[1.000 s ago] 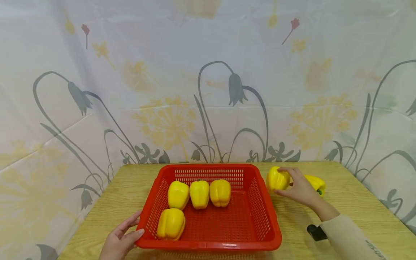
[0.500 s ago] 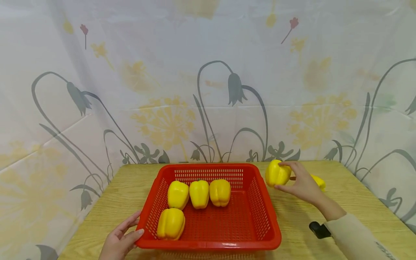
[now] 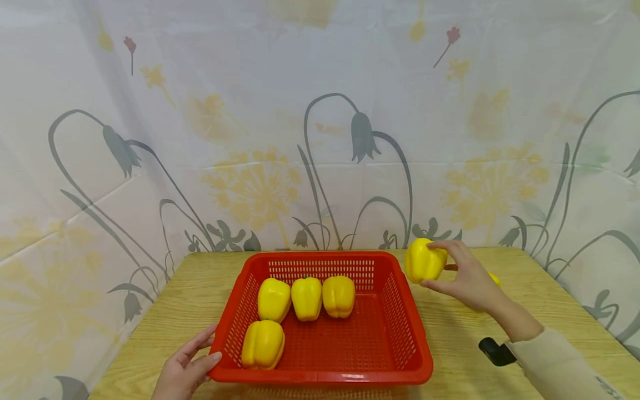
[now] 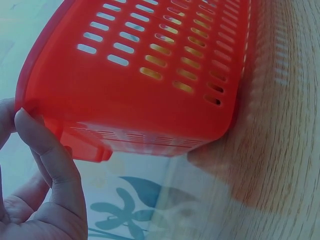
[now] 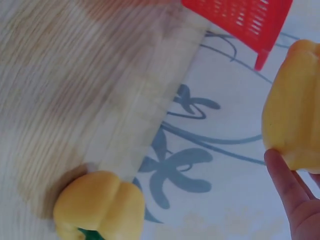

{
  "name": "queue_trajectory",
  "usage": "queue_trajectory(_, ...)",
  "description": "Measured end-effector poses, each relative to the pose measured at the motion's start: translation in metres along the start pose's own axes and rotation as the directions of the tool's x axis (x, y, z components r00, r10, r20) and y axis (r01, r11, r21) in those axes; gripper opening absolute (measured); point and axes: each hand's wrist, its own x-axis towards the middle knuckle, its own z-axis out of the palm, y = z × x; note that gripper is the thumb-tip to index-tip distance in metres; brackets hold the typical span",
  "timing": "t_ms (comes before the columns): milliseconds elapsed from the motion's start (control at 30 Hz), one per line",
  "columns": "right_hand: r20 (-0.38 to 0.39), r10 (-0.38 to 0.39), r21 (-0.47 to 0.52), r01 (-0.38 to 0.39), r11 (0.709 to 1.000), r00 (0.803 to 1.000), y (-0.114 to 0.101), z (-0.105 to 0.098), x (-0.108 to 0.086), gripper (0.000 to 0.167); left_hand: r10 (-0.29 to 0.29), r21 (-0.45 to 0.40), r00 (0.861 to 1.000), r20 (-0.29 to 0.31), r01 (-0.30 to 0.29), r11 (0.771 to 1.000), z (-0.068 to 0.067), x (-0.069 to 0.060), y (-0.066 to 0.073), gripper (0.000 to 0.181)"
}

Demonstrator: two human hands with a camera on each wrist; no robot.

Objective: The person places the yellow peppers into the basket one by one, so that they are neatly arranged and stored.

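My right hand (image 3: pixel 470 280) holds a yellow bell pepper (image 3: pixel 424 262) between thumb and fingers, above the table just beyond the basket's right side. At the left rim of the red plastic basket (image 3: pixel 320 378), my left hand (image 3: pixel 185 368) pinches the edge; the left wrist view shows its thumb and fingers on the rim (image 4: pixel 27 75). Several yellow bell peppers lie in the basket, three in a back row and one pepper (image 3: pixel 263 344) at the front left. Another yellow pepper (image 5: pixel 100 207) rests on the table, mostly hidden behind my right hand in the head view.
The wooden table (image 3: pixel 160 339) carries the basket, with wood showing on both sides. A white curtain (image 3: pixel 320 139) with printed flowers stands behind the table. A black object (image 3: pixel 497 351) sits beside my right sleeve. The basket's right half shows its bare floor.
My right hand has lifted the pepper off the table, up and slightly left toward the basket. The hand now covers more of the pepper behind it. My left hand and the basket stay put.
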Motion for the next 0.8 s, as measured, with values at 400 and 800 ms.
queue_trajectory(400,0.015,-0.090,0.011,0.090,0.996,0.996,-0.028,-0.008,0.011,0.066,-0.010,-0.004,1.000,0.001,0.010,1.000,0.000,0.000,0.000,0.035)
queue_trajectory(800,0.064,-0.127,0.096,0.121,0.988,0.990,-0.055,-0.004,0.024,0.066,-0.026,0.010,1.000,-0.002,0.026,1.000,-0.001,0.000,0.000,0.047)
